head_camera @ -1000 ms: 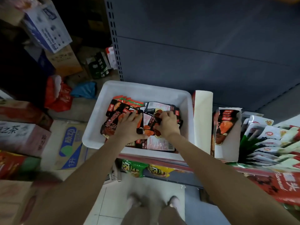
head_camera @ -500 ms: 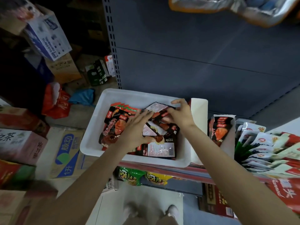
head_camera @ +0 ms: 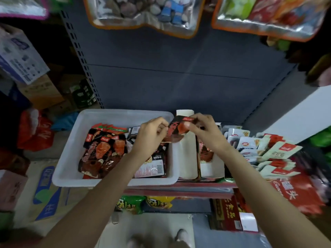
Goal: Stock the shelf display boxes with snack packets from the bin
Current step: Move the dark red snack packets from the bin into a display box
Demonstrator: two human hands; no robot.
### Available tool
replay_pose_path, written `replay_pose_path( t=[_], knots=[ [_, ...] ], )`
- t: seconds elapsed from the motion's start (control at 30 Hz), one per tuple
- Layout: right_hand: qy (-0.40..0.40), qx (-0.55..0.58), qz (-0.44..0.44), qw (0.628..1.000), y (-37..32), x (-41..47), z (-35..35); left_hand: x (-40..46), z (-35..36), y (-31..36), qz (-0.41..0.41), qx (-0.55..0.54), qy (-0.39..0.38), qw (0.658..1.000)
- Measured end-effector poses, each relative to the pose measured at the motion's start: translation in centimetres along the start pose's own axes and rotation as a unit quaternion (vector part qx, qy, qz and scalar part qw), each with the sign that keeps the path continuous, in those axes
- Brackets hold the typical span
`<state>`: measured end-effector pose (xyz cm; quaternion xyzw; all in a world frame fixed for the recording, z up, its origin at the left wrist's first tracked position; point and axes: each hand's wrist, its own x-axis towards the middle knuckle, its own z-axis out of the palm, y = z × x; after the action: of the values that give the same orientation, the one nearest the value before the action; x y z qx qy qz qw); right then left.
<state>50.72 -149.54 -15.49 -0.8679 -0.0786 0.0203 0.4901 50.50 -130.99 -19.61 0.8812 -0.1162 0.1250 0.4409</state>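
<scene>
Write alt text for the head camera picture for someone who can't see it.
Both hands, left hand and right hand, hold one black-and-red snack packet above the right edge of a white bin of similar packets. Just right stand open display boxes on the shelf, then rows of white packets.

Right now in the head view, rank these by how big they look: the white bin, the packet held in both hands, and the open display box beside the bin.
1. white bin, clearly largest.
2. display box, partly hidden by the right arm.
3. held packet, smallest, gripped by left hand and right hand.
</scene>
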Motion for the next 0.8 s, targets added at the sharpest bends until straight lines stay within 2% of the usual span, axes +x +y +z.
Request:
replay_pose_path(
  t=[0.1,0.3,0.6,0.8],
  knots=[
    [0.013,-0.049,-0.025,0.998,1.3,-0.6,-2.2,0.3,1.6,1.7,-0.042,-0.037,-0.033,0.998],
    [0.046,-0.175,-0.079,0.980,2.4,-1.4,-5.1,0.4,4.6,4.3,-0.075,-0.063,-0.095,0.991],
    [0.068,-0.198,-0.089,0.974,4.5,-1.6,-8.7,1.7,7.9,7.5,-0.047,-0.049,-0.074,0.995],
    [0.043,-0.209,-0.065,0.975,6.6,-0.9,-9.0,2.4,9.4,6.9,-0.057,-0.003,-0.098,0.993]
  ],
)
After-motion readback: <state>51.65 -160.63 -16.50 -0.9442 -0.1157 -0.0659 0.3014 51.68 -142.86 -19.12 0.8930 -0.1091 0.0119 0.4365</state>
